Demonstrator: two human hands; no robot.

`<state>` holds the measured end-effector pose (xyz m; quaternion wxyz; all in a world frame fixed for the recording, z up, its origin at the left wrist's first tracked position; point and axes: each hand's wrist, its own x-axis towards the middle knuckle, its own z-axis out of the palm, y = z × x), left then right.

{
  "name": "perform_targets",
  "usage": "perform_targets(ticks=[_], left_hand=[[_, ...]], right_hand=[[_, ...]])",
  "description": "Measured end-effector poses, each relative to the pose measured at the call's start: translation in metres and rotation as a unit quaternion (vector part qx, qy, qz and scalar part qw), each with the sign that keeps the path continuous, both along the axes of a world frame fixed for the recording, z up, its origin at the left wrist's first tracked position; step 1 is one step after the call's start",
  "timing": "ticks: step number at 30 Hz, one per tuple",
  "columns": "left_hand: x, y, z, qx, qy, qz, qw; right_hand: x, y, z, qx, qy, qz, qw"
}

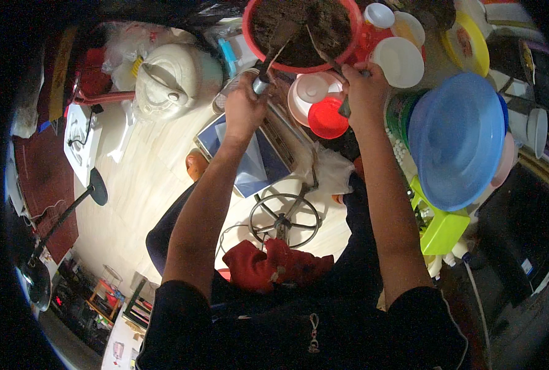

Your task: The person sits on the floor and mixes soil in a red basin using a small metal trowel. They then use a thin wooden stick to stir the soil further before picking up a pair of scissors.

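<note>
- Red basin [248,34] of dark soil, top centre of my frame, upright.
- Two metal-handled tools: one [273,54] left, one [324,52] right, both angled into soil.

1. Soil basin [299,31] sits farthest ahead, centre.
2. My left hand [245,108] holds a trowel [273,52] with its blade in the soil, left part of basin.
3. My right hand [364,92] holds a second tool at the basin's near right rim.
4. Small bowls [321,105] lie between the hands.
5. Stacked basins [456,139] right of the right hand.
6. Rice cooker [173,80] left, on the floor.
</note>
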<state>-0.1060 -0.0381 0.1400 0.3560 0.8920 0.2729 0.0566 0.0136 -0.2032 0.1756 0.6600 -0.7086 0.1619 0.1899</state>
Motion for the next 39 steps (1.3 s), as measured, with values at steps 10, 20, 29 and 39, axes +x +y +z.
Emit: perform_targets(ticks=[10,20,29,39], left_hand=[[-0.001,-0.003,-0.036,-0.007,-0.169,0.064,0.983],[0.018,-0.017,-0.043,-0.159,-0.177,0.126,0.963],[0.021,-0.032,-0.033,-0.024,-0.101,0.11,0.989],[0.046,-0.039,-0.025,-0.52,-0.214,0.293,0.774]], right_hand=[[-0.022,0.011,0.016,-0.192,-0.361,0.213,0.887],[-0.031,0.008,0.037,0.024,-0.104,0.131,0.986],[-0.034,0.011,0.018,-0.029,-0.197,0.144,0.969],[-0.036,0.011,0.033,0.126,-0.011,0.068,0.99]])
